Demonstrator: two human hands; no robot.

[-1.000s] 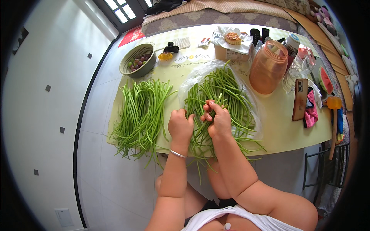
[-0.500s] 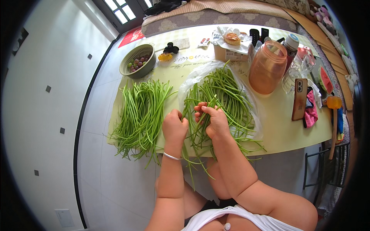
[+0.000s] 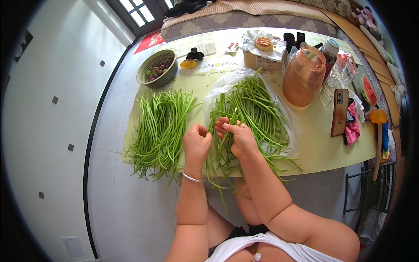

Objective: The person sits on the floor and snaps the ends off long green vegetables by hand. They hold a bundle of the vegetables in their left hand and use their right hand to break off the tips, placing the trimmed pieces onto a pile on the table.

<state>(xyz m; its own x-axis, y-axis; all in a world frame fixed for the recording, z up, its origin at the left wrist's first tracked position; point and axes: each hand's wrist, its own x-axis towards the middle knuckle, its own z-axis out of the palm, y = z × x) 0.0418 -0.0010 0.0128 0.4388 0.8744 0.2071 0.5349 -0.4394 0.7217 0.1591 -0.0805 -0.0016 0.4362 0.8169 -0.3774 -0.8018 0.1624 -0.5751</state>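
Two heaps of long green vegetable stems lie on the table. The left heap (image 3: 161,131) is loose on the tabletop, its ends drooping over the near edge. The right heap (image 3: 262,109) rests on a clear plastic bag (image 3: 214,89). My right hand (image 3: 240,136), at the near left side of the bagged heap, holds a few stems between thumb and fingers, one cut end poking up. Between the heaps, my left hand (image 3: 197,144) has its fingers curled and thumb pressed in; whatever it pinches is hidden. Several stems hang below my hands over the table edge.
A strainer basket (image 3: 142,78) of grapes stands far left, beside a black hair clip (image 3: 194,54). Behind the bag, a pastry (image 3: 264,43) sits on a box. To the right are an orange plastic jug (image 3: 303,81), a flask (image 3: 329,50), a phone (image 3: 339,111) and cut watermelon (image 3: 369,91).
My right hand has shifted slightly left, its fingers now straighter beside the stems. My left hand stays nearly in place, its fingers a little more visible. The hanging stems have swung a little.
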